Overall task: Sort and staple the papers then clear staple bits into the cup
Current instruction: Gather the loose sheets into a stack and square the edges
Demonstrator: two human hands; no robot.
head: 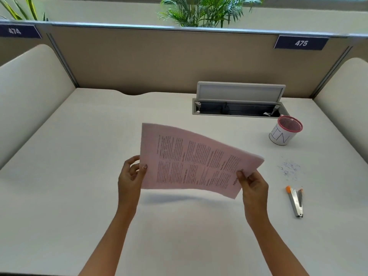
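Pink papers [195, 162] aloft — left hand [130, 176] pinching one edge, right hand [253, 184] the other.

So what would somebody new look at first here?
First, the pink papers, held up in the middle over the desk, the left hand and right hand each pinching an end. Then, on the right, the pink-rimmed cup, with staple bits and a stapler nearer.

An open-plan office cubicle: a white desk [79, 136] enclosed by beige partition panels [139, 60] with numbered seat plates [301, 43] and a built-in cable hatch [239, 100].
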